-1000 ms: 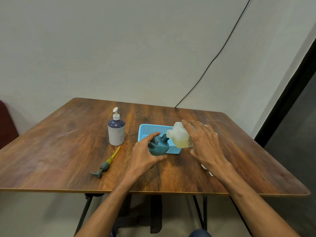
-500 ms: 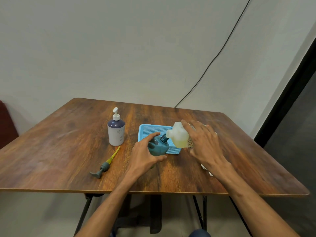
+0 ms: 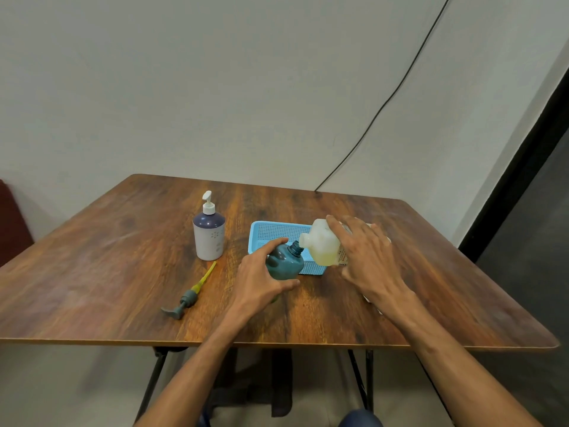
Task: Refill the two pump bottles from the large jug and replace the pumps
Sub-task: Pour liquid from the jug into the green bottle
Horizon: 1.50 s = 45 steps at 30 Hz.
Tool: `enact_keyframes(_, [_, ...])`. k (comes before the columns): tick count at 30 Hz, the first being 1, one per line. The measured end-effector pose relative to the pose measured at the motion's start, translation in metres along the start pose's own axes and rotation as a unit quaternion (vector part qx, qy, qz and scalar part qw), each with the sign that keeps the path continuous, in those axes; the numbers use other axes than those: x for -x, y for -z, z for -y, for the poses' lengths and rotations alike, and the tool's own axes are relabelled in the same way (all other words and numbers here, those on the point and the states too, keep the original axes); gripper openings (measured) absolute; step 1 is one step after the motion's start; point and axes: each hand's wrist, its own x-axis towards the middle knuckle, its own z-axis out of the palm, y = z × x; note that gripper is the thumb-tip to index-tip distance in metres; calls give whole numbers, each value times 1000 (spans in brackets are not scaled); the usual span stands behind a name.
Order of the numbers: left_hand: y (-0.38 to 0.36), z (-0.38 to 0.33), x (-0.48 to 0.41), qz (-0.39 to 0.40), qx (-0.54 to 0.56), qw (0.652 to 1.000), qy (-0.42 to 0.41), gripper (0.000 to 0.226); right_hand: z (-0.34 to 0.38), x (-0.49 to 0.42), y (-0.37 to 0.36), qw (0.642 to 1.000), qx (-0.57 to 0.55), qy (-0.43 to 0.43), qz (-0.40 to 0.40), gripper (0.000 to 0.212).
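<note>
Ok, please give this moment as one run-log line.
step: filling teal bottle | left hand: holds it | right hand: tilts jug to its neck | loose pump: on table | white bottle: closed

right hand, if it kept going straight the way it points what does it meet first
The right hand holds the translucent white plastic jug, pointing away and leftward. Going on, the jug's mouth would likely meet the open neck of the teal plastic bottle in the left hand.
</note>
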Motion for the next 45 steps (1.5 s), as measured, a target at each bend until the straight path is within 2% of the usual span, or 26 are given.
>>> enact_keyframes(45, [0,-6,1,2,9,1000,13,85,-1,-2,0,1000,19,4,-9,106])
